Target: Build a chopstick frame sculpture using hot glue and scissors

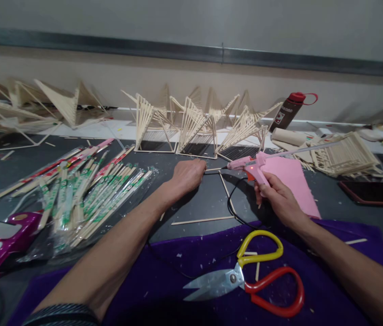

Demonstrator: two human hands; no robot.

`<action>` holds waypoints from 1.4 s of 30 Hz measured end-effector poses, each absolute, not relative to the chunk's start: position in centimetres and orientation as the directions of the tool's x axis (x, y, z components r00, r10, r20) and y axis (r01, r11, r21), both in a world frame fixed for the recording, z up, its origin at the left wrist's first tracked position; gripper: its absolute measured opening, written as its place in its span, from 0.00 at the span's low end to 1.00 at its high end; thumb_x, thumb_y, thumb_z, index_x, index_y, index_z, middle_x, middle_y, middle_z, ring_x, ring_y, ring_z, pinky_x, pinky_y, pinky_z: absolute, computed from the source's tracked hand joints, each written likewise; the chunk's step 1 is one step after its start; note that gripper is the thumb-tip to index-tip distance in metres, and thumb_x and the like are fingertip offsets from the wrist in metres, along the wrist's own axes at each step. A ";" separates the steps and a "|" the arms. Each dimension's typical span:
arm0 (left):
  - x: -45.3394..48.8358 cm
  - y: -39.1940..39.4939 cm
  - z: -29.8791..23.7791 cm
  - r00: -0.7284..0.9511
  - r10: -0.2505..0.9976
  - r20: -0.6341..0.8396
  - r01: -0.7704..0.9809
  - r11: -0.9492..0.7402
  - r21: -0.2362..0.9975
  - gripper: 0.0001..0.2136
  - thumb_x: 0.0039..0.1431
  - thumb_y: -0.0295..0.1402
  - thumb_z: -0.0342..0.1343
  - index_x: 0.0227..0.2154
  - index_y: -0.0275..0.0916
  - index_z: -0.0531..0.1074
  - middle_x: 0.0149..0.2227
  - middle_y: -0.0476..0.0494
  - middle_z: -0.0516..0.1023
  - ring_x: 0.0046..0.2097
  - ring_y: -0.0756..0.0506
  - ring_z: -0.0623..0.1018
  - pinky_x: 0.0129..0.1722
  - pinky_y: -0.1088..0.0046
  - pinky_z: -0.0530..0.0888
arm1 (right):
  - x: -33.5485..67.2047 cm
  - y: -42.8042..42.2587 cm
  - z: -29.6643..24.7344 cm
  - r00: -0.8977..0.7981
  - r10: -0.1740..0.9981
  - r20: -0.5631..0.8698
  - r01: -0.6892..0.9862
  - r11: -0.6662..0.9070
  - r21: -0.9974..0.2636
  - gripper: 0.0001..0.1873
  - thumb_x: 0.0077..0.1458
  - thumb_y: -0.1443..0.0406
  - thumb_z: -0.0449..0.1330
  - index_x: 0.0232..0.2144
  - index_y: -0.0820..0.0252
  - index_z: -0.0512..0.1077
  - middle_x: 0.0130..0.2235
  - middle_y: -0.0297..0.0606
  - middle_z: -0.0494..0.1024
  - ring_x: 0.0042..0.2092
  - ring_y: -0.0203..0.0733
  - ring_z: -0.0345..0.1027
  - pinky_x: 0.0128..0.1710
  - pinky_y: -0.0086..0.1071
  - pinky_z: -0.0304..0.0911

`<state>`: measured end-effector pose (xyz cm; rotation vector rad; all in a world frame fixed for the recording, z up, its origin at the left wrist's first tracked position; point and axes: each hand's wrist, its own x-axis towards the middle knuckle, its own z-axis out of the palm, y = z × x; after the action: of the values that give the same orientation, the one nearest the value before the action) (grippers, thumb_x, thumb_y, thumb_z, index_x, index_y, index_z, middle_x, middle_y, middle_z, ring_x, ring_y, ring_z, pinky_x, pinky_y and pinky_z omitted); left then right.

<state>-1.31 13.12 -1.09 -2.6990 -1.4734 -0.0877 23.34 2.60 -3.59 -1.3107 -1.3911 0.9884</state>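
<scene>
My left hand [189,175] is closed on a thin wooden stick [213,170] whose right end sticks out past the fingers. In my right hand [277,195] is a pink glue gun [246,164] with a small red light lit. Its dark nozzle is at the stick's exposed end, though I cannot tell whether it touches. From near that end a second stick [228,194] slants down to a third stick [203,221] lying flat on the dark table. The gun's black cord [231,209] loops beneath it. Scissors [234,278] with one yellow and one red handle lie on purple cloth.
Wrapped chopsticks [99,199] spread across the left side. Stick frames [191,122] stand along the wall, with more at far left. A pink sheet [293,181], a bottle [288,111], a stick bundle [347,156] and a phone [375,192] are at right. A magenta object [15,240] lies left.
</scene>
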 end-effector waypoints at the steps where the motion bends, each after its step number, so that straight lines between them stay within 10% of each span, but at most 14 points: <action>1: -1.3 13.1 -1.1 0.538 0.840 0.077 0.843 -0.537 -0.027 0.14 0.62 0.34 0.40 0.41 0.38 0.71 0.41 0.40 0.76 0.42 0.42 0.76 0.36 0.71 0.68 | 23.3 2.6 -3.6 0.029 0.994 0.104 0.223 0.095 -0.970 0.16 0.56 0.60 0.51 0.46 0.57 0.63 0.32 0.32 0.68 0.26 0.33 0.63 0.27 0.29 0.62; 19: -1.9 13.5 -0.6 0.516 0.840 0.167 0.852 -0.524 0.004 0.14 0.62 0.36 0.41 0.41 0.39 0.70 0.41 0.40 0.75 0.42 0.43 0.75 0.37 0.70 0.68 | 23.1 2.0 -3.1 0.076 0.990 0.116 0.066 0.111 -0.992 0.15 0.55 0.63 0.53 0.46 0.56 0.64 0.32 0.32 0.68 0.26 0.33 0.62 0.27 0.30 0.62; 24: -2.2 13.9 0.6 0.477 0.829 0.293 0.802 -0.547 0.240 0.11 0.59 0.34 0.46 0.36 0.37 0.72 0.38 0.42 0.76 0.41 0.46 0.74 0.40 0.71 0.69 | 23.0 1.5 -2.8 0.073 0.986 0.147 0.043 0.144 -0.989 0.14 0.56 0.62 0.53 0.46 0.56 0.65 0.33 0.33 0.68 0.26 0.33 0.62 0.26 0.30 0.61; 30: -2.2 13.4 3.3 0.202 0.950 0.238 0.141 -0.269 0.953 0.09 0.54 0.33 0.54 0.36 0.34 0.71 0.31 0.46 0.76 0.24 0.54 0.72 0.20 0.81 0.66 | 22.8 0.8 -2.6 0.053 0.982 0.183 0.032 0.181 -0.983 0.15 0.57 0.62 0.53 0.47 0.57 0.64 0.33 0.33 0.68 0.26 0.33 0.62 0.26 0.30 0.61; 34: -2.2 13.3 3.8 0.170 0.981 0.095 -0.208 -0.058 0.976 0.09 0.49 0.33 0.60 0.33 0.34 0.72 0.32 0.46 0.77 0.25 0.56 0.73 0.17 0.86 0.64 | 22.5 0.2 -2.3 0.048 0.983 0.179 -0.001 0.179 -0.984 0.14 0.57 0.63 0.53 0.47 0.56 0.65 0.33 0.33 0.68 0.27 0.33 0.62 0.26 0.29 0.61; 42: -1.8 13.3 3.5 0.188 0.980 -0.061 -0.329 0.121 0.937 0.06 0.51 0.29 0.59 0.33 0.34 0.73 0.29 0.49 0.77 0.23 0.57 0.73 0.16 0.86 0.65 | 22.4 0.0 -2.5 0.031 0.986 0.167 -0.020 0.167 -0.986 0.15 0.57 0.63 0.53 0.47 0.56 0.65 0.33 0.33 0.68 0.27 0.33 0.62 0.25 0.29 0.61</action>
<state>-1.76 13.30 3.51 -2.5181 -2.2720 -3.0165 22.41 -0.01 -2.50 -1.0825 -1.2461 1.0748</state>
